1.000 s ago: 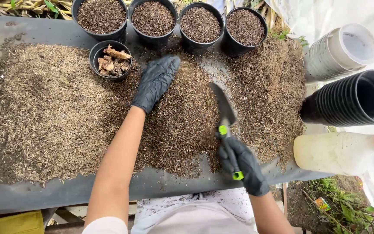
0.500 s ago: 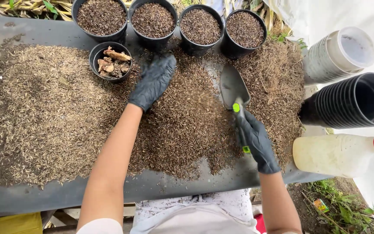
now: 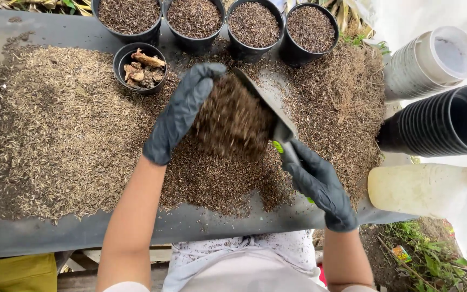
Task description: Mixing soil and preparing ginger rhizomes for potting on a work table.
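Open room is left over the surface [image 3: 39, 238] at the lower left of the frame. The upper edge is blocked by four filled pots [image 3: 255, 24] and a small pot [image 3: 140, 67]. The right is closed off by stacked pots [image 3: 439, 124] and a spray bottle [image 3: 422, 189].

Bright even daylight, soft shadows, falling mix blurred
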